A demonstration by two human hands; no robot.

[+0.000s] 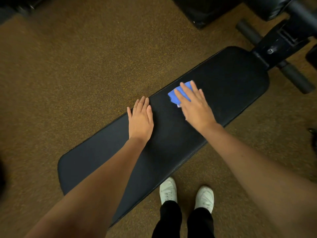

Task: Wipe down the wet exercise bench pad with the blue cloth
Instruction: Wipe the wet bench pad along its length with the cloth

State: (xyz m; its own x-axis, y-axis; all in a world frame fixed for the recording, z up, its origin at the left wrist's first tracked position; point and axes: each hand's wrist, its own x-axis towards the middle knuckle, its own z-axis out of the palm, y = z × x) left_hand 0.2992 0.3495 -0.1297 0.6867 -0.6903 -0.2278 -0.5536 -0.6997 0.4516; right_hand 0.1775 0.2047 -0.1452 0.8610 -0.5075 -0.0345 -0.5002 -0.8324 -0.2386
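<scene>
A long black bench pad (228,83) runs diagonally from lower left to upper right. The blue cloth (176,95) lies bunched on the pad's middle, near its far edge. My right hand (193,103) presses flat on the cloth with fingers spread, covering most of it. My left hand (140,119) rests flat on the pad to the left of the cloth, fingers together, its fingertips at the pad's far edge, holding nothing. Any wetness on the pad is too dark to make out.
The bench's black metal frame (277,45) with foam rollers (296,76) joins the pad at the upper right. Another black padded piece (205,9) stands at the top. Brown speckled floor surrounds the bench. My white shoes (187,194) stand at the pad's near side.
</scene>
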